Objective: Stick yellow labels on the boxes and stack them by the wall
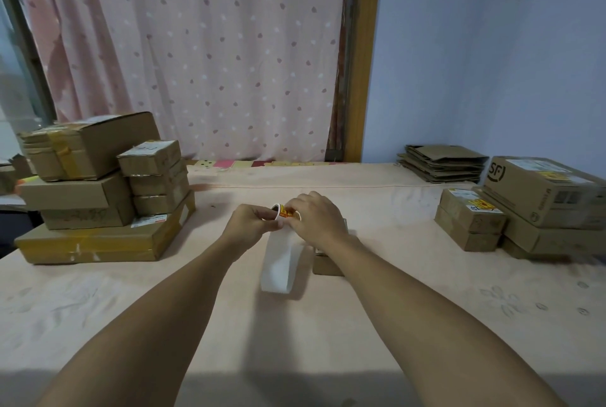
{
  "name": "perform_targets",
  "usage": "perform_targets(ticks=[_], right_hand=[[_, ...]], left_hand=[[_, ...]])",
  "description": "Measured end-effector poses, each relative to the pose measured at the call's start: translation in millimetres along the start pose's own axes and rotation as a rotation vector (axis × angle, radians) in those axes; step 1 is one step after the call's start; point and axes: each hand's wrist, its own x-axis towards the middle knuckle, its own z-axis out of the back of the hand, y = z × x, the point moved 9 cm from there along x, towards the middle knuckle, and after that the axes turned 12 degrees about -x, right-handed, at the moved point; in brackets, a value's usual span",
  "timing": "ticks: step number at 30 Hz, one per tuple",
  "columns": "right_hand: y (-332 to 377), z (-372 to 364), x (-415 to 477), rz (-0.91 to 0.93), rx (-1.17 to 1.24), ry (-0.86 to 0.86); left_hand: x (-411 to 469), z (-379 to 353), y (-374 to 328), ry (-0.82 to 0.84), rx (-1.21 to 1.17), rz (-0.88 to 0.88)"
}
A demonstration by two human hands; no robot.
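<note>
Both hands meet above the middle of the table. My left hand grips a small roll of yellow-and-red labels. My right hand pinches the label at the roll's edge. A white strip of backing paper hangs down from the roll. Under my right wrist sits a small brown box, mostly hidden. On the left stands a pile of several unlabelled cardboard boxes. By the blue wall at right, stacked boxes carry yellow labels.
Flattened cardboard sheets lie at the back right. A pink dotted curtain hangs behind the table. The table wears a pale peach cloth with faint flower prints. A wooden door frame separates curtain and wall.
</note>
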Motion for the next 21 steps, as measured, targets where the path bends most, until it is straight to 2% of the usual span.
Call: perform_targets(ticks=[8,13,16,21], right_hand=[[-8,4,-7,-0.042,0.082,0.005],[-1,9,-7,-0.012,-0.016,-0.007],[-12,7,-8,-0.151,0.087,-0.018],[-45,-8,-16,-0.407,0.296,0.012]], left_hand=[[3,-3,-2,0.04,0.119,-0.013],[2,0,-4,0.014,0.14,-0.015],[5,6,-3,0.01,0.218,-0.045],[5,15,-6,0.038,0.572,-0.113]])
